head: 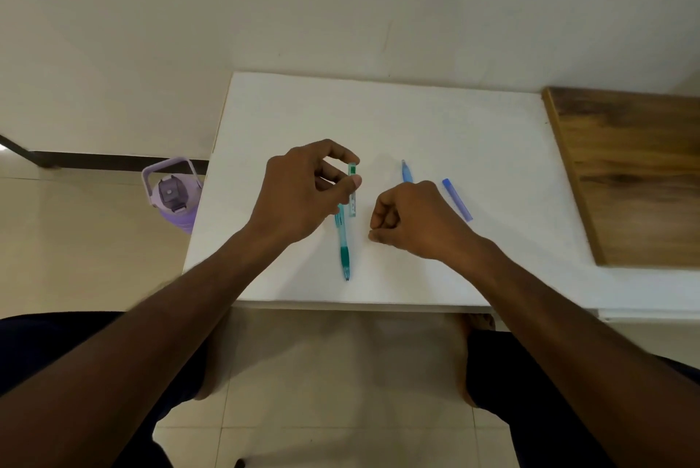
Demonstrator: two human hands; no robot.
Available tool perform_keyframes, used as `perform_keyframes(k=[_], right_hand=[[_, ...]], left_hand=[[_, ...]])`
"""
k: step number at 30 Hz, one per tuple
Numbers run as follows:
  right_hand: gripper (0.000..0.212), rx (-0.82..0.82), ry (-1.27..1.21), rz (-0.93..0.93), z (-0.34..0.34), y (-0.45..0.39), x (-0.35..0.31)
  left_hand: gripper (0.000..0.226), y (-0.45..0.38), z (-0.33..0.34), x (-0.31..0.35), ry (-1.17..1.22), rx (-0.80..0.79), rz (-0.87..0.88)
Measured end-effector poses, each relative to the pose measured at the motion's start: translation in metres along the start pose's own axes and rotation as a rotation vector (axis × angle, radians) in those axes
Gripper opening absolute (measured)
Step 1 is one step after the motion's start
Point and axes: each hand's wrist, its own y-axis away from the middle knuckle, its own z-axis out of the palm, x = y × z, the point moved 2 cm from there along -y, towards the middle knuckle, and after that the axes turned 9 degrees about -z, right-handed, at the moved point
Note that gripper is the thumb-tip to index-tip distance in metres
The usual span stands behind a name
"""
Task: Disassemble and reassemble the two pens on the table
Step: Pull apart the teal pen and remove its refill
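Note:
On the white table (454, 126) a green pen body (344, 251) lies lengthwise, its tip toward me and its far end under my left hand (303, 191). That hand pinches a clear green pen cap (353, 189) between thumb and forefinger, just right of the green pen. My right hand (413, 221) rests on the table as a loose fist, and nothing shows inside it. A blue pen body (406, 171) pokes out beyond the right hand, the rest of it hidden. To the right of that hand lies a blue cap (457, 200).
A purple water bottle (174, 195) stands on the floor left of the table. A wooden board (636, 172) adjoins the table's right side. My knees and bare feet are below the table's near edge.

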Motion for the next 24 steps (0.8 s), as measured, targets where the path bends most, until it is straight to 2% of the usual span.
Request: perform_keyframes(k=[6, 8, 11, 12, 15, 20, 24], right_hand=[[0.024, -0.019, 0.04, -0.007, -0.001, -0.002, 0.004], [0.017, 0.088, -0.011, -0.019, -0.012, -0.001, 0.004], [0.016, 0.332, -0.316, -0.049, -0.029, 0.002, -0.003], [0.02, 0.361, -0.37, -0.073, -0.031, 0.004, -0.008], [0.028, 0.43, -0.325, -0.158, -0.025, 0.008, -0.02], [0.028, 0.49, -0.322, -0.216, -0.027, 0.012, -0.02], [0.024, 0.544, -0.33, -0.221, -0.026, 0.014, -0.022]], left_hand=[[0.013, 0.002, 0.001, -0.003, 0.056, 0.001, -0.065], [0.013, 0.002, 0.001, -0.004, 0.095, 0.0, -0.099], [0.014, 0.003, 0.003, -0.003, 0.201, 0.011, -0.175], [0.015, 0.004, 0.005, -0.003, 0.23, 0.013, -0.198], [0.019, 0.008, 0.011, -0.003, 0.32, 0.004, -0.262], [0.023, 0.007, 0.011, -0.004, 0.538, -0.049, -0.34], [0.022, 0.007, 0.013, 0.0, 0.565, -0.055, -0.342]])
